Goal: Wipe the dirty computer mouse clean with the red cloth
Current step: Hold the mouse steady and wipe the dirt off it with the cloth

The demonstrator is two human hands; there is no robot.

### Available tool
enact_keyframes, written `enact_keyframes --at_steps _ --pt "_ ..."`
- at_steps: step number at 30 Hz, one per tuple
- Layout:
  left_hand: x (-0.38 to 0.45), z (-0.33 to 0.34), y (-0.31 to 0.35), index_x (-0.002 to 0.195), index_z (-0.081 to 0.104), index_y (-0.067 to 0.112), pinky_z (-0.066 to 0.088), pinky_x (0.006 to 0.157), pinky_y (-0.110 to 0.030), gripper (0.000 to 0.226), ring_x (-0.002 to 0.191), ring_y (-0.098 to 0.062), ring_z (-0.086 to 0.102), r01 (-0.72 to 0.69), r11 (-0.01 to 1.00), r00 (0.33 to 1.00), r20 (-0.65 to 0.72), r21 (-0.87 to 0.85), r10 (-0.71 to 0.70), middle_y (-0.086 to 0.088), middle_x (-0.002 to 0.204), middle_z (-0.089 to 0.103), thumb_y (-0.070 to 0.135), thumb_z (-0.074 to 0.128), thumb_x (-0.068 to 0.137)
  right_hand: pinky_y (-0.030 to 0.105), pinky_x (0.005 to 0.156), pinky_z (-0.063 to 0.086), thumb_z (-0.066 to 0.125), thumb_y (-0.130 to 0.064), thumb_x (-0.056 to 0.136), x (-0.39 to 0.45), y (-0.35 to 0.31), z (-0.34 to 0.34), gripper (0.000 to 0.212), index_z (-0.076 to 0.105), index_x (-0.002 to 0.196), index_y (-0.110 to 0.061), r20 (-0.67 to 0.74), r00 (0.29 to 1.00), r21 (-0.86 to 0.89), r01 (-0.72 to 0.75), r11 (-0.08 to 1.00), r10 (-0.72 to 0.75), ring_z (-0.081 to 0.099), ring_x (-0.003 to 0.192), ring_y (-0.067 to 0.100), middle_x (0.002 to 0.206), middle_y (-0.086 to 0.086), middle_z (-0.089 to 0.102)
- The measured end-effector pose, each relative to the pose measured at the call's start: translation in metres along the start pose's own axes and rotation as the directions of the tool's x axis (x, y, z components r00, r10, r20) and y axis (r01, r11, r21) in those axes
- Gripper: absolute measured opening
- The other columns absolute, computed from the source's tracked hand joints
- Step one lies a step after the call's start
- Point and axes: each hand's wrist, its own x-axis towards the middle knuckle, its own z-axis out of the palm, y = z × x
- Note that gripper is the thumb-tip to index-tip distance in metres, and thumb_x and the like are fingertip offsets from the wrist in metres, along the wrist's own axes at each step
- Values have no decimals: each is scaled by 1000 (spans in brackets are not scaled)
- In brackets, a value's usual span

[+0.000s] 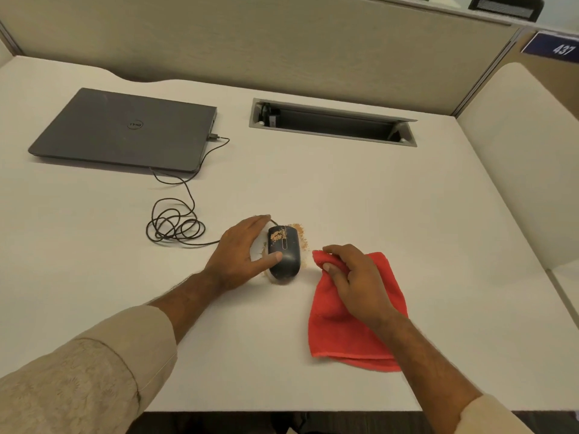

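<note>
Left hand [241, 255]: holds the mouse [284, 253] still, thumb on top.
Right hand [354, 277]: pinches the red cloth [344, 333].
Tip: wipe softly, away from the crumbs [302, 234].

The surface [360, 189] under my arms looks like a pale, matt laminate with a fine, even grain. The mouse [286, 255] is dark, smooth plastic with a dull sheen, and a patch of dry, sandy-brown powder [277, 235] clings to its top and lies scattered on the surface beside it. The red cloth [351, 333] looks like soft, napped terry, matt and slightly fuzzy. The laptop [125, 130] lid is a flat, matt grey with a smooth finish. Its thin cable [175, 227] looks like black rubbery plastic. The cable tray [332, 122] has a grey, satin metal-looking frame. My sleeve [78, 380] is beige woven cloth with a faint raised pattern.
</note>
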Motion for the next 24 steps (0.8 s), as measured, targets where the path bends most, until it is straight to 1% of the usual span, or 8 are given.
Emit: enact_keyframes --at_steps 5,8,10,12,16,18,21,24 --pt "-18 12 22 149 38 23 18 116 -31 96 143 -14 30 33 995 982 -186 94 -15 6 153 39 79 52 72 11 91 43 61 -13 91 -2 9 -9 22 66 112 -16 24 1000 45 19 999 -20 59 100 2 105 -8 66" --pt "-34 32 40 144 44 20 23 111 -36 102 138 -18 37 196 975 927 -343 106 -150 3 146 46 82 56 63 6 88 40 60 -12 92 -1 15 -14 19 67 109 -18 40 998 68 40 997 -43 57 96 -2 100 -12 64" --pt "-46 46 53 142 45 22 25 108 -39 105 134 -19 39 315 945 876 -409 89 -254 3 140 48 85 56 58 8 83 40 58 -14 93 1 18 -16 17 68 105 -21 76 995 41 63 997 -66 56 91 -1 95 -12 62" --pt "-51 57 61 141 45 23 26 106 -40 109 130 -19 39 401 910 844 -429 107 -322 4 137 50 89 55 54 12 78 41 57 -17 94 5 22 -17 16 69 102 -23 127 988 17 86 996 -88 55 87 1 91 -11 60" --pt "-47 65 73 137 47 22 29 101 -41 113 125 -21 43 531 843 758 -491 83 -429 6 130 53 91 56 48 11 76 41 55 -20 95 9 25 -19 16 69 101 -25 170 978 35 116 993 -120 55 87 -1 90 -12 59" --pt "-46 68 78 135 49 22 30 100 -41 113 123 -20 44 563 821 735 -511 94 -445 6 128 54 92 56 46 14 78 43 55 -19 95 13 25 -20 17 70 100 -25 177 975 59 125 990 -133 56 88 0 90 -12 59" --pt "-44 69 79 131 51 24 31 99 -40 109 121 -19 44 586 803 717 -531 108 -452 8 125 55 93 57 47 14 79 41 55 -16 95 20 27 -23 18 69 101 -25 184 969 82 150 985 -163 55 88 -1 90 -12 60" --pt "-39 69 78 125 53 26 32 95 -40 102 117 -19 46 603 792 696 -550 96 -463 8 119 56 92 57 48 12 82 42 54 -16 95 30 29 -24 19 62 106 -30 182 973 129 121 984 -143 59 93 -2 100 -15 65"
